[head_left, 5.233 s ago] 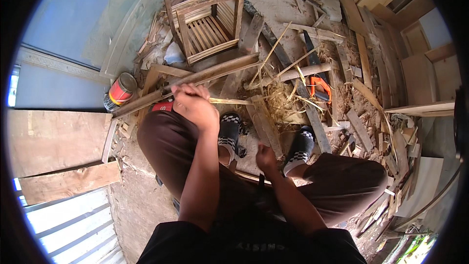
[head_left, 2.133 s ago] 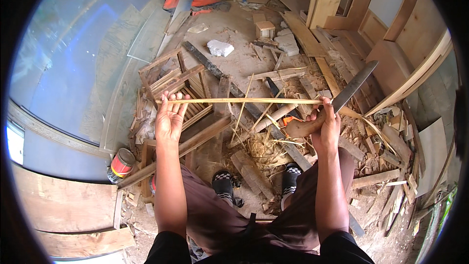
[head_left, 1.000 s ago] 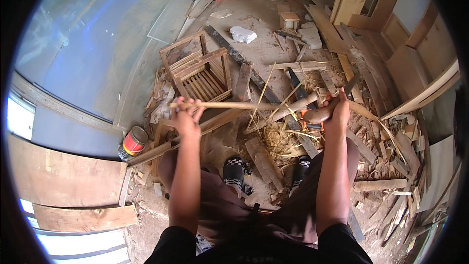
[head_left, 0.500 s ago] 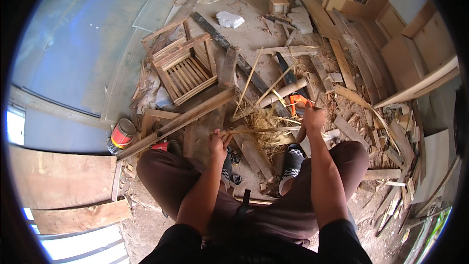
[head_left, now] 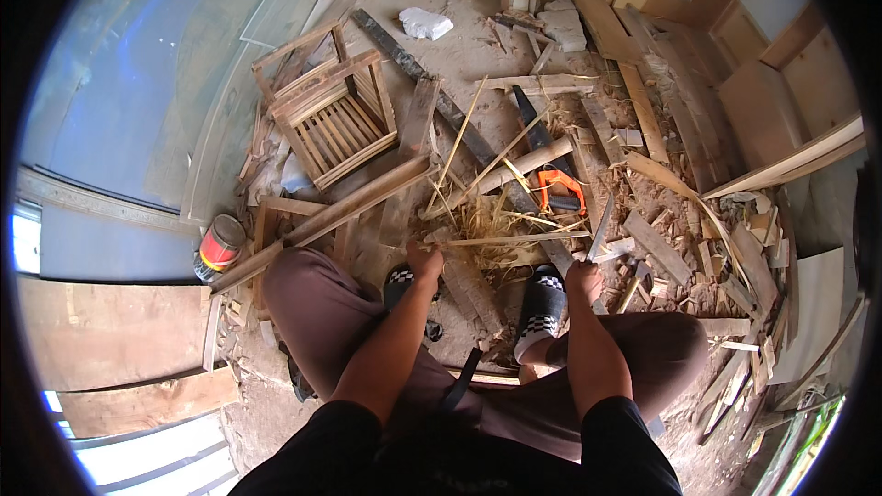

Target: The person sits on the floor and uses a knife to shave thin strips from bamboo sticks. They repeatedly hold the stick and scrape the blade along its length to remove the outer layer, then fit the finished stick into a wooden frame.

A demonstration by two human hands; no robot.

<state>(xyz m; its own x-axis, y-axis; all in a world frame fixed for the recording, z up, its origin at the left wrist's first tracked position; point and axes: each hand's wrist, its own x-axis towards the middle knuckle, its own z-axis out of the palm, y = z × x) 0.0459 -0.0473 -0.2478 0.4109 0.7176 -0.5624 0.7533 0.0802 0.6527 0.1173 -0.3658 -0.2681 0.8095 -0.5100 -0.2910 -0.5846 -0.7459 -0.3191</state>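
My left hand (head_left: 425, 260) is closed around one end of a thin bamboo strip (head_left: 519, 239), which reaches out level to the right. Lower and to the right, my right hand (head_left: 583, 282) grips a knife (head_left: 603, 226), its blade pointing up and away from me. The blade stands just beyond the strip's far end, apparently apart from it. Past the strip, a handsaw with an orange handle (head_left: 544, 187) lies on the scrap wood. Pale shavings (head_left: 487, 220) are heaped under and behind the strip.
A slatted wooden crate (head_left: 347, 133) sits at the far left, behind a long plank (head_left: 358, 200). A red-labelled can (head_left: 220, 243) stands by the left wall. Wood offcuts (head_left: 657, 248) cover the right-hand ground. A white lump (head_left: 425, 24) lies farther off.
My right hand has drawn back toward me, away from beside the saw handle, and the knife blade now shows plainly. My left hand still holds the strip, shifted slightly right.
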